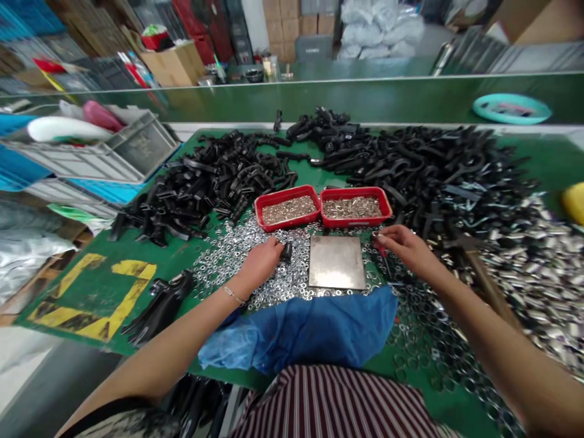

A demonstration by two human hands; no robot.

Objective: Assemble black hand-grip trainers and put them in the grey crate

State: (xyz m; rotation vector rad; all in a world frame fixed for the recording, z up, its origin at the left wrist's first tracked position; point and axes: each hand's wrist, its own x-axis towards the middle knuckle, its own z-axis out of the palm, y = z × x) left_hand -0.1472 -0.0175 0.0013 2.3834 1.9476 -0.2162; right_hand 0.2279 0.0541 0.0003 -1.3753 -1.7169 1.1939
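My left hand (260, 264) is closed around a small black part (286, 252), just above a spread of silver nuts or washers (232, 255). To the right, my right hand (405, 248) pinches a tool with a red handle and thin shaft, which looks like a screwdriver (381, 248); its shaft points down toward the table. Between the hands lies a flat square metal plate (337, 263). Beyond the plate, two red trays stand side by side: the left tray (262, 222) and the right tray (356, 222) both contain small metal pieces.
Black curved parts are heaped at left (196, 182) and right (438, 158). A hammer (490, 283) lies beside silver cylinders (533, 261). Loose rings (420, 340) cover the near right. A blue cloth (314, 331) lies at the front edge, a grey crate (137, 146) at left.
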